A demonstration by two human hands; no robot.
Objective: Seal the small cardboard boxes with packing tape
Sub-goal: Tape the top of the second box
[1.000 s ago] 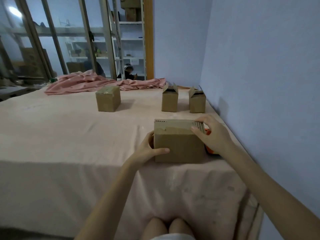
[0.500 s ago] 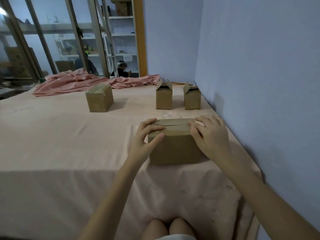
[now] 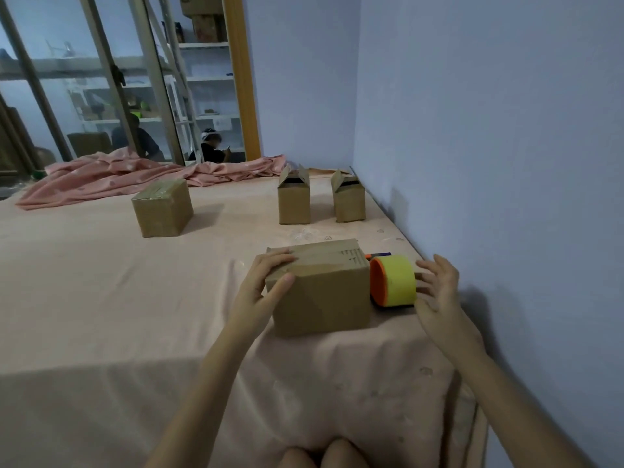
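Observation:
A small cardboard box (image 3: 324,298) with its flaps folded shut sits near the table's front right. My left hand (image 3: 261,292) grips its left top corner, fingers over the top and thumb on the front face. Right beside the box lies a tape dispenser with a yellow roll (image 3: 396,280) on an orange core. My right hand (image 3: 439,295) hovers just right of the roll with fingers spread, holding nothing. Farther back stand a taped box (image 3: 162,209) and two boxes with raised flaps (image 3: 293,201) (image 3: 349,199).
A pink cloth covers the table (image 3: 101,298), and a crumpled pink sheet (image 3: 118,175) lies along the far edge. The blue wall (image 3: 489,163) runs close along the right side. Glass panels and shelves stand behind the table, with people beyond them.
My right hand has left the box's top right corner and moved right, uncovering the tape roll. My left hand shifted from the side up onto the box's top corner.

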